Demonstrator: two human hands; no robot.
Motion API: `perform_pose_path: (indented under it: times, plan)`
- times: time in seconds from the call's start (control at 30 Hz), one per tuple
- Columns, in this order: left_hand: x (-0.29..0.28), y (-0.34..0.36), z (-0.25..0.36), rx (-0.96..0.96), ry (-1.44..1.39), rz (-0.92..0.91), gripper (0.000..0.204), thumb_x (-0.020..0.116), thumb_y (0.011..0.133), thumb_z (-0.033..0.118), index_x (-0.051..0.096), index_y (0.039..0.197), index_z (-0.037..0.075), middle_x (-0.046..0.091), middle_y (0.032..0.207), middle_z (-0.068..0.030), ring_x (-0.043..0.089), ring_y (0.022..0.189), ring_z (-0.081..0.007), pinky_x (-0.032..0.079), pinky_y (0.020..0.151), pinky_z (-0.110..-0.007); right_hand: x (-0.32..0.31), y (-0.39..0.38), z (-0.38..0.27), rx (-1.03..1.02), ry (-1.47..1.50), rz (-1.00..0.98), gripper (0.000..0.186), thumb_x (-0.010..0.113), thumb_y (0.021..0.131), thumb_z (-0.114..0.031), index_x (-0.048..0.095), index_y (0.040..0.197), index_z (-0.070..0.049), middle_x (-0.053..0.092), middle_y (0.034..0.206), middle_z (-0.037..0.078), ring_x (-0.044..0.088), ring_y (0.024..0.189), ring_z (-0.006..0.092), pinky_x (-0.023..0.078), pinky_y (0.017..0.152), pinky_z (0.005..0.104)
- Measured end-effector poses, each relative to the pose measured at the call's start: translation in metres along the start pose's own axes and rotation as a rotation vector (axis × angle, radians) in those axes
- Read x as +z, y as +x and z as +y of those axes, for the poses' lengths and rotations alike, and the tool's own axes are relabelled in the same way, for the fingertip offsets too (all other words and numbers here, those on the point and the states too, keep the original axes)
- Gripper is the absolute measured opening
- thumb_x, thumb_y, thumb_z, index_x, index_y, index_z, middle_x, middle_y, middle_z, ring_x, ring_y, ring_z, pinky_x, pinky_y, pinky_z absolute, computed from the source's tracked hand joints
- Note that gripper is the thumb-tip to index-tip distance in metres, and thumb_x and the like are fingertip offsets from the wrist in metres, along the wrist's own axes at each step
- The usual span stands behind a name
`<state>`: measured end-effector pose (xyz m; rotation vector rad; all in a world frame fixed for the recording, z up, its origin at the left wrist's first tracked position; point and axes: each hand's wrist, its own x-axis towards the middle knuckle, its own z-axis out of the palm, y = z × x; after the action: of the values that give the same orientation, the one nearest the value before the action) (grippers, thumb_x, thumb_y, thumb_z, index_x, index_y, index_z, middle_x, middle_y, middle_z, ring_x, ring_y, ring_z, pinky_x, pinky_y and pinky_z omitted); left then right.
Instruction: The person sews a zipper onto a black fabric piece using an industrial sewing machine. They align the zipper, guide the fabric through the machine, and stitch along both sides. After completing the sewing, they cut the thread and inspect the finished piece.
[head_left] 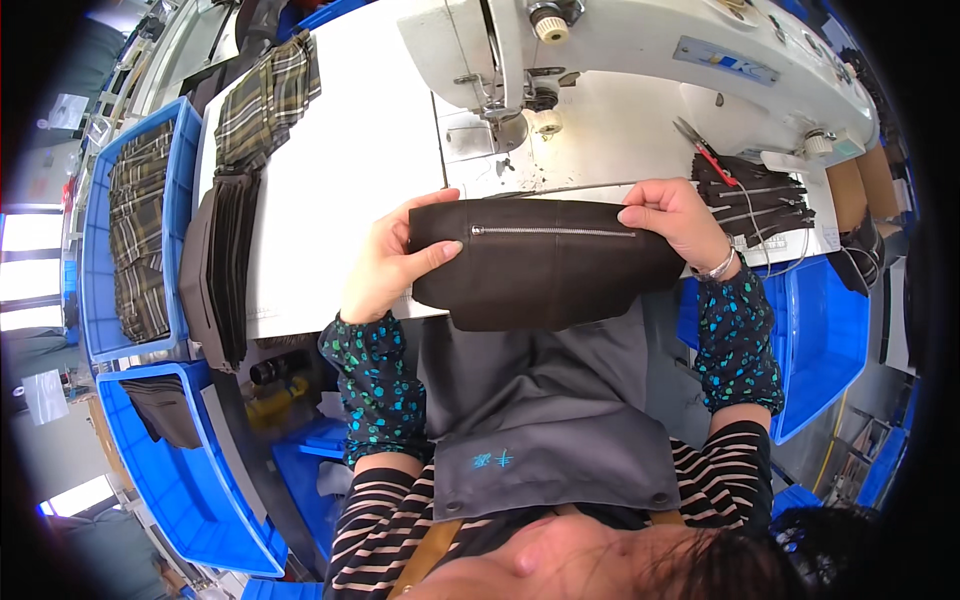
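A dark brown fabric panel (pixel 545 285) with a silver zipper (pixel 550 231) across its upper part is stretched between my hands, over the front edge of the sewing table. My left hand (pixel 395 258) pinches its left end, thumb on top and fingers behind. At the upper right corner, my right hand (pixel 675 218) grips the panel with its thumb close to the zipper's end. Beyond the panel stands a white sewing machine (pixel 620 50), its needle and presser foot (pixel 497 112) apart from the fabric.
Red-handled scissors (pixel 712 155) lie beside dark zipper strips (pixel 760 195) at the right. Stacked dark panels (pixel 222 270) and plaid fabric (pixel 270 100) rest at the table's left side. Blue bins (pixel 190 180) flank the table, one holding plaid pieces (pixel 140 230).
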<state>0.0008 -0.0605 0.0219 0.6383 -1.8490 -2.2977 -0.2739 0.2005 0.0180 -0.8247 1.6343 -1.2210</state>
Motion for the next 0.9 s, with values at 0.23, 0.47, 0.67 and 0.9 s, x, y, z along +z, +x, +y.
perform_pose_path:
  times: [0.23, 0.47, 0.67, 0.9]
  plan:
    - [0.010, 0.000, 0.008, -0.033, 0.097, 0.073, 0.062, 0.080, 0.090, 0.000, 0.055, 0.146, -0.004, 0.073, 0.121, -0.0086, 0.068, 0.109, -0.0141, 0.056, 0.099, -0.029, 0.002, 0.001, -0.003, 0.011, -0.007, 0.001, 0.014, 0.074, 0.098, -0.013, 0.073, 0.093, 0.001, 0.070, 0.083, -0.003, 0.061, 0.078, 0.0035, 0.048, 0.074, 0.0217]
    - [0.011, 0.000, 0.007, -0.027, 0.108, 0.091, 0.060, 0.080, 0.089, -0.001, 0.057, 0.145, -0.003, 0.073, 0.118, -0.0063, 0.068, 0.106, -0.0126, 0.056, 0.097, -0.028, 0.002, 0.001, -0.003, 0.021, -0.004, -0.001, 0.013, 0.074, 0.097, -0.011, 0.073, 0.094, 0.001, 0.071, 0.084, -0.002, 0.062, 0.078, 0.0040, 0.049, 0.074, 0.0218]
    - [0.014, 0.001, 0.007, 0.012, 0.167, 0.104, 0.059, 0.080, 0.089, -0.001, 0.057, 0.143, -0.002, 0.072, 0.114, -0.0041, 0.066, 0.105, -0.0116, 0.054, 0.096, -0.027, 0.003, 0.000, -0.006, 0.020, -0.016, 0.005, 0.013, 0.074, 0.097, -0.011, 0.073, 0.095, 0.002, 0.071, 0.084, -0.001, 0.062, 0.078, 0.0045, 0.049, 0.074, 0.0220]
    - [0.014, 0.001, 0.004, -0.001, 0.133, 0.111, 0.062, 0.079, 0.089, -0.002, 0.055, 0.146, -0.004, 0.071, 0.119, -0.0064, 0.066, 0.108, -0.0130, 0.054, 0.099, -0.028, 0.003, -0.001, -0.005, 0.032, -0.017, 0.008, 0.012, 0.074, 0.097, -0.010, 0.073, 0.095, 0.002, 0.071, 0.084, -0.001, 0.062, 0.078, 0.0047, 0.048, 0.074, 0.0220]
